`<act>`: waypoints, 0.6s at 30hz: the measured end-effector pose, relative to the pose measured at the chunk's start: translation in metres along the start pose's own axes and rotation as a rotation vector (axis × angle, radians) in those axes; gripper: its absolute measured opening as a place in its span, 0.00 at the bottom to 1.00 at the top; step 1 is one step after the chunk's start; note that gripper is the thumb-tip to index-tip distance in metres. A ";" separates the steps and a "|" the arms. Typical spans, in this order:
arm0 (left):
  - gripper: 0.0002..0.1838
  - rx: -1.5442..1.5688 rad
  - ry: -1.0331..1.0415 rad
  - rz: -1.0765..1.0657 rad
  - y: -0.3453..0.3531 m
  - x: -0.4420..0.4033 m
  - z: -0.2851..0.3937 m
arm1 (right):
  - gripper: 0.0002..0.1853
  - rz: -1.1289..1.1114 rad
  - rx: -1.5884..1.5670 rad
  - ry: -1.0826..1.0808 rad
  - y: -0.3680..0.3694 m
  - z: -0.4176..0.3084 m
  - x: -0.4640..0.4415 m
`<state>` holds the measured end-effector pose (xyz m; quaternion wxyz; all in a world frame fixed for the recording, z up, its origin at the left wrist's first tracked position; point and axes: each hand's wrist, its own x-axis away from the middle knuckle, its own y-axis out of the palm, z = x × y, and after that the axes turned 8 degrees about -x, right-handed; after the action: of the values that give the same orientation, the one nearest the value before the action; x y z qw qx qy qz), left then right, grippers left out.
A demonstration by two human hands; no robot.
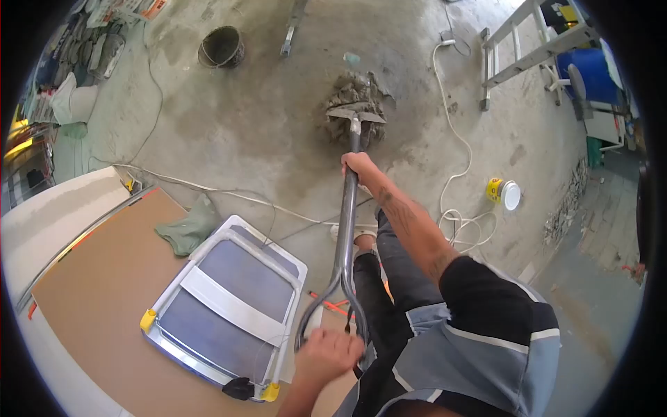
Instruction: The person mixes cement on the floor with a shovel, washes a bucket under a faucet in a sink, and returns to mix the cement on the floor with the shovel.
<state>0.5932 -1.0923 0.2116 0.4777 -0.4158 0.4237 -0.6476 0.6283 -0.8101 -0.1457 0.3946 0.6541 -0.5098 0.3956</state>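
A shovel [345, 222] runs up the middle of the view, its metal blade resting in a heap of wet grey mortar [361, 89] on the concrete floor. My right hand [358, 165] is closed round the shaft, just behind the blade. My left hand [329, 356] is wrapped over the grip of the D-shaped handle, close to my body. Part of the blade is sunk in or hidden by the mortar.
A black bucket [221, 47] stands beyond the heap to the left. White cable [458, 149] snakes across the floor on the right, near a yellow-and-white tub [511, 195]. A ladder [517, 48] stands far right. A folded platform trolley [229, 306] lies on brown board [97, 278].
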 end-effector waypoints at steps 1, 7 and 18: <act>0.07 0.005 0.006 -0.015 -0.006 0.018 0.010 | 0.05 0.006 -0.044 0.003 -0.002 0.010 0.024; 0.09 -0.026 0.055 -0.115 0.091 0.040 0.004 | 0.04 0.015 -0.129 -0.044 -0.017 0.044 -0.013; 0.16 -0.122 0.146 -0.070 -0.049 0.024 -0.013 | 0.05 0.048 -0.218 0.040 -0.003 0.023 0.051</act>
<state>0.5633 -1.1044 0.2577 0.3964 -0.4104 0.4810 -0.6656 0.6420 -0.8486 -0.1073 0.4639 0.5869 -0.5575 0.3600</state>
